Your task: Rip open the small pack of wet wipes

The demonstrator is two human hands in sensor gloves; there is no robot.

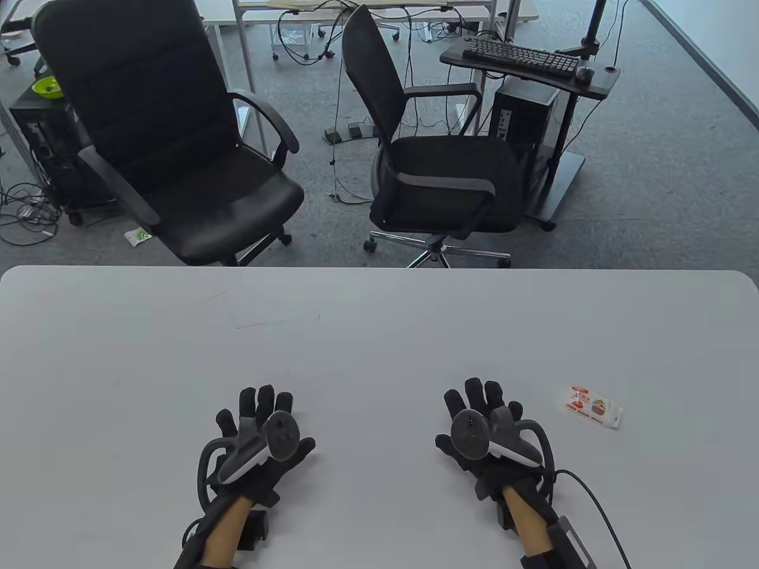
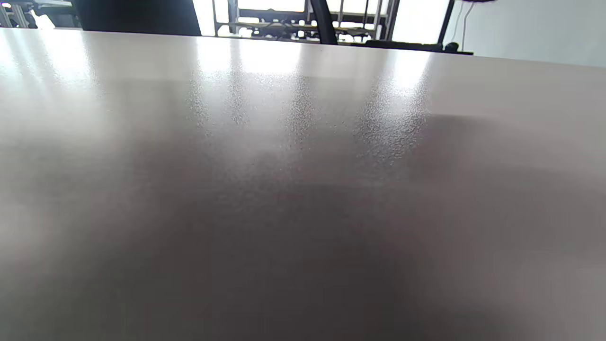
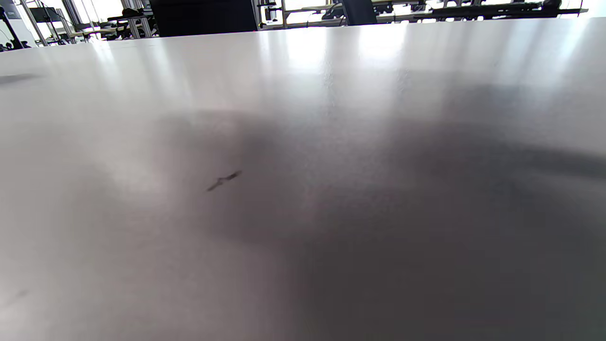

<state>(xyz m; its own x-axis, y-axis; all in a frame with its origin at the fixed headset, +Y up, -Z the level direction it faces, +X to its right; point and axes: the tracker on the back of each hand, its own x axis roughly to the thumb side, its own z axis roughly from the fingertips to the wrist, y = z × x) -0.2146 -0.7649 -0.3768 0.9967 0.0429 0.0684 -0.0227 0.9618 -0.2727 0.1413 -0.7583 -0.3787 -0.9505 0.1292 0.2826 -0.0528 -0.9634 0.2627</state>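
A small white pack of wet wipes [image 1: 592, 406] with red and orange print lies flat on the white table [image 1: 379, 332], near the front right. My right hand [image 1: 480, 415] rests palm down on the table just left of the pack, fingers spread, holding nothing. My left hand [image 1: 261, 421] rests palm down at the front left, fingers spread and empty, far from the pack. Both wrist views show only bare tabletop [image 2: 303, 189]; no fingers and no pack show in them.
Two black office chairs [image 1: 172, 136] [image 1: 439, 160] stand beyond the table's far edge. A keyboard stand [image 1: 528, 59] is at the back right. A cable [image 1: 593, 504] runs from my right wrist off the table's front edge.
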